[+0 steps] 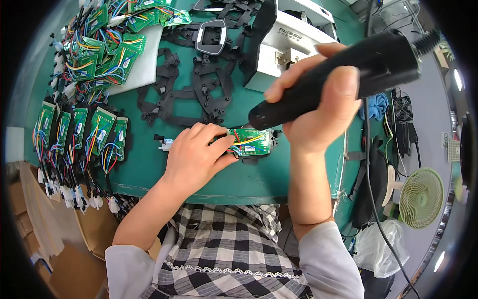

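Observation:
My right hand [323,99] is wrapped round a black electric screwdriver [348,74], which slants down to the left. Its thin bit reaches the upper left edge of a green circuit board [255,142]; whether it sits on a screw is too small to tell. That board, with red, yellow and blue wires, lies on the bench near its front edge, over a black plastic part [275,137]. Pressing on the board's left end is my left hand [196,154], thumb and fingers closed about the wires there. Wire ends with black and white connectors [162,142] stick out left of that hand.
Several boards in black frames [79,130] stand in a row at left. Wired boards [99,55] pile up behind, partly on a white foam sheet [144,67]. Black plastic frames [211,84] and a white machine [289,45] lie beyond. A cable [368,164] and green fan [420,198] are at right.

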